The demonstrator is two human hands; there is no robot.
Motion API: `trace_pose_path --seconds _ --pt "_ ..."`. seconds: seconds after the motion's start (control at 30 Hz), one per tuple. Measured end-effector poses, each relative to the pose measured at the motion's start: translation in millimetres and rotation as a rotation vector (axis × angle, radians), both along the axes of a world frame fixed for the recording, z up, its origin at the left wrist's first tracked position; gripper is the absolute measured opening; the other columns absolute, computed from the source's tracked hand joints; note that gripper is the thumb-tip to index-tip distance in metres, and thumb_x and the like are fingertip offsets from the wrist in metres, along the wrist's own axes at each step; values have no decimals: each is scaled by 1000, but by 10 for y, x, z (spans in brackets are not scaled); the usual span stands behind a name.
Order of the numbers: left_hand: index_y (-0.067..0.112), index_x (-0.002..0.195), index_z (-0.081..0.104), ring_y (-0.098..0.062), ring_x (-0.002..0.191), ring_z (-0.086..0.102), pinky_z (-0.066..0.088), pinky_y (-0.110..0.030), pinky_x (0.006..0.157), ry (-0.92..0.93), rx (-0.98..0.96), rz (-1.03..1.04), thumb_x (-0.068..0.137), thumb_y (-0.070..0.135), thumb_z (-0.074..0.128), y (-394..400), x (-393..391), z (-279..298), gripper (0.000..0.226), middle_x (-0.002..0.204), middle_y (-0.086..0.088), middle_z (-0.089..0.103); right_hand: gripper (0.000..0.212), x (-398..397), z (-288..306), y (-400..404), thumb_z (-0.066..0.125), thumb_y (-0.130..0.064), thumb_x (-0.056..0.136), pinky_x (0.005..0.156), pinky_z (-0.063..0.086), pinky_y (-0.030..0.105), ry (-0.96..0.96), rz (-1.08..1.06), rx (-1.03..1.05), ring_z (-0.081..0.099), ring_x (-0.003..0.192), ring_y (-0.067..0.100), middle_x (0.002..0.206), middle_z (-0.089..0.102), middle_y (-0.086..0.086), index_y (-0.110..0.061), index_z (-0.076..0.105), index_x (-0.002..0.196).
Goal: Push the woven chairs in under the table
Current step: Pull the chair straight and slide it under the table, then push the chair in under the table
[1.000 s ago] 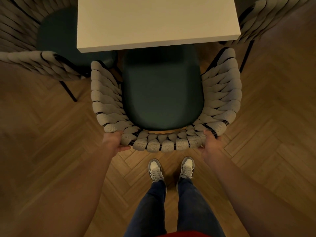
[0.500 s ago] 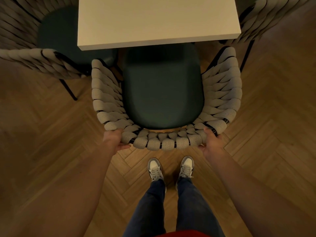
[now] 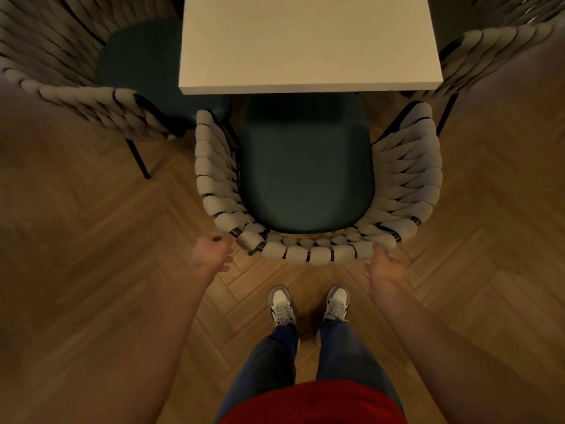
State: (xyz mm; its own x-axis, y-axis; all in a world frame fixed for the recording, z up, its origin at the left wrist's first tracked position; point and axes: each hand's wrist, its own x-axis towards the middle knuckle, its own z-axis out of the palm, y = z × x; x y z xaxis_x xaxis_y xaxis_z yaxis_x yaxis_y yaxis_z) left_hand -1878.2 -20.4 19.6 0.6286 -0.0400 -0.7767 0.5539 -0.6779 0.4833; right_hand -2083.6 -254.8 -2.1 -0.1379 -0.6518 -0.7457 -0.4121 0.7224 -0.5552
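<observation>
woven chair [image 3: 318, 254] front tucked under table [image 3: 308, 41]. left hand [image 3: 212, 254] loosely curled, empty, beside chair back; right hand [image 3: 383, 267] open, fingertips touching it.

Both forearms are bare right down to the left hand [image 3: 212, 254] and the right hand [image 3: 383, 267], with no sleeves, watch or rings showing. A red top [image 3: 312, 403] fills the bottom edge of the view, and below it run dark blue jeans [image 3: 308, 353], slim through the leg. On the feet, grey-and-white lace-up sneakers [image 3: 282, 306] with pale laces and white toe caps.
</observation>
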Motion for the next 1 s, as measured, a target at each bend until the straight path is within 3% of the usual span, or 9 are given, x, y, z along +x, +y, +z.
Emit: trace_pose_path --seconds 0.1,0.2,0.27,0.37,0.43,0.5,0.6,0.7,1.0 --pt "11 104 64 -24 82 66 55 -38 73 -69 18 -77 97 25 52 206 -4 118 19 96 -12 68 27 108 180 293 60 -27 92 58 38 25 124 227 -256 56 79 21 83 56 5 -2 57 101" --pt "15 87 63 -27 82 66 52 -36 71 -109 24 -163 96 22 51 468 22 218 17 95 -15 70 12 383 375 605 59 -21 94 71 42 26 33 498 -310 57 80 19 80 55 -2 -9 56 95" --pt "19 83 63 -29 85 68 53 -39 77 -147 46 -197 95 23 53 639 81 262 17 91 -13 71 11 647 440 780 60 -23 94 63 38 14 -8 664 -326 54 75 10 78 56 -7 -13 57 93" --pt "13 98 69 -25 87 67 55 -39 83 -188 58 -214 96 22 54 875 224 316 18 93 -8 70 10 1083 488 1073 63 -23 92 62 38 12 -114 823 -335 54 74 6 78 59 -7 -14 61 92" --pt "9 107 69 -21 86 65 53 -33 78 -223 60 -227 96 21 53 1003 345 337 23 94 -6 70 8 1362 512 1266 64 -20 91 64 41 13 -176 915 -334 55 74 6 78 60 -7 -14 61 93" --pt "9 106 70 -18 84 64 49 -27 71 -258 69 -230 96 20 54 1108 488 360 22 94 -5 70 5 1632 523 1452 63 -18 91 64 41 12 -219 1017 -325 56 75 5 79 60 -9 -15 61 94" --pt "11 105 70 -19 89 63 47 -27 76 -314 98 -268 94 20 56 1242 769 367 21 97 -6 70 8 2051 490 1715 63 -21 91 66 42 12 -253 1156 -322 58 78 5 86 63 -6 -16 61 96" --pt "16 103 70 -21 89 65 52 -32 78 -344 138 -313 93 26 55 1392 1180 327 20 96 -4 70 18 2555 389 1930 64 -28 91 79 49 22 -230 1247 -289 61 89 9 98 66 -3 -19 62 106" --pt "21 94 62 -24 79 65 55 -40 71 -310 264 -527 94 38 46 2046 2705 394 22 86 -4 69 29 4306 280 2593 63 -32 91 87 50 26 -185 1382 -267 60 100 11 111 65 -2 -19 61 117"
